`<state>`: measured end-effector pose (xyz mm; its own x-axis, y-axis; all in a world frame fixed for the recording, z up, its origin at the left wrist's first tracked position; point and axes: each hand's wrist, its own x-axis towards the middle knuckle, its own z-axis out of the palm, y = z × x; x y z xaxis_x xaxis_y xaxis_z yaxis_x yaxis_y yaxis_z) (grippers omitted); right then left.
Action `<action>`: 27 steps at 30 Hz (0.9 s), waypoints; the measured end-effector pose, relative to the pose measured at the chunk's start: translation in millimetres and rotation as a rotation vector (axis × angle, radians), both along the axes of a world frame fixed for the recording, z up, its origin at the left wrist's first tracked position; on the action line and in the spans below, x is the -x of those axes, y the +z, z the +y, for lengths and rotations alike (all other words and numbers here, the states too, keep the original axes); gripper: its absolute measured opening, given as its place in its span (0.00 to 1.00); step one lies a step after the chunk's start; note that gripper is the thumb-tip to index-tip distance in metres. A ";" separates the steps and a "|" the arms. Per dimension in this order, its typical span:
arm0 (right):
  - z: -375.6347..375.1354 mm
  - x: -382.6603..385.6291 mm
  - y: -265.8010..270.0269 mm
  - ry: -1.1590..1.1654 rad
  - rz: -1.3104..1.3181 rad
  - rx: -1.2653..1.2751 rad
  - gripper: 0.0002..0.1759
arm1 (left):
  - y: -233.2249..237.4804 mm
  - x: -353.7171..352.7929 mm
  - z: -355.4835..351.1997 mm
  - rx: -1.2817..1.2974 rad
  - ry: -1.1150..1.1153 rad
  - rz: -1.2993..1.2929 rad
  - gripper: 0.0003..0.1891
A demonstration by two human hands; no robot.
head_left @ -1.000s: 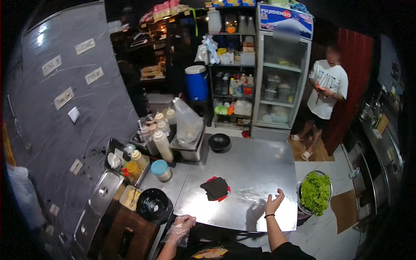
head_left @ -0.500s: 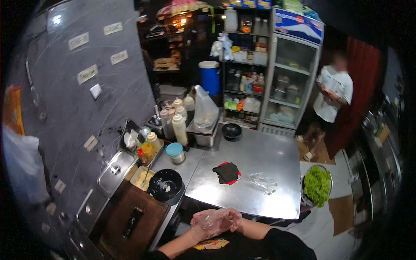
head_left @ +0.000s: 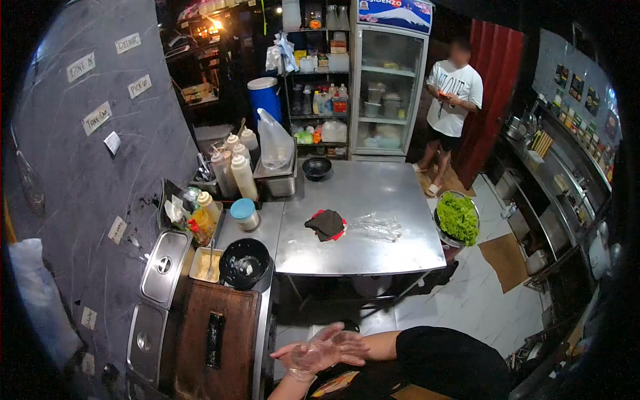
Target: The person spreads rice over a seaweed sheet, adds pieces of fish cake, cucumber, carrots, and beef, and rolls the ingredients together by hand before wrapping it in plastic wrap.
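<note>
My left hand (head_left: 319,353) is low in the view, palm turned up and fingers spread. A clear plastic glove, bunched at the wrist, covers it. My right forearm (head_left: 383,345) comes in from the right, bare below a black sleeve, and meets the left hand. The right hand is largely hidden behind those fingers. Beyond them stands a steel table (head_left: 360,257) bearing a dark folded cloth (head_left: 327,225) over something red, and a crumpled clear plastic sheet (head_left: 377,227). To the left lies a brown board (head_left: 190,333) with a black handle.
A black bowl (head_left: 245,263) and a blue-lidded tub (head_left: 245,215) stand left of the table, near squeeze bottles (head_left: 243,177). Lettuce (head_left: 457,218) fills a bowl at the table's right. A person (head_left: 455,93) stands beside the glass-door fridge (head_left: 390,93).
The view has swung right and down. My hands, pressed together before, now show the left opened with fingers spread; the right has become mostly hidden.
</note>
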<state>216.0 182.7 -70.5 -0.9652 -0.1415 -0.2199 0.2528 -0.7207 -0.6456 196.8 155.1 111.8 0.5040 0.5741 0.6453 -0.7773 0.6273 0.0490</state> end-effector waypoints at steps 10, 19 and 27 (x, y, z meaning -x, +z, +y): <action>-24.2 -53.0 1.0 0.005 0.023 -0.074 0.27 | 7.4 -84.4 0.6 -0.415 0.151 -0.305 0.71; 9.6 -195.2 -18.4 -0.142 -0.001 -0.204 0.27 | 39.8 -194.2 -0.3 0.169 -0.183 0.557 0.14; -19.0 -370.0 -151.7 -0.008 -0.203 -0.724 0.31 | 22.4 -204.3 -15.2 0.479 0.353 0.963 0.17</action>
<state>586.0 163.7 -222.2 -0.8961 0.1135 -0.4292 0.4140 -0.1357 -0.9001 401.1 139.9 134.1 0.4328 0.8666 -0.2483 -0.6832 0.4950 0.5369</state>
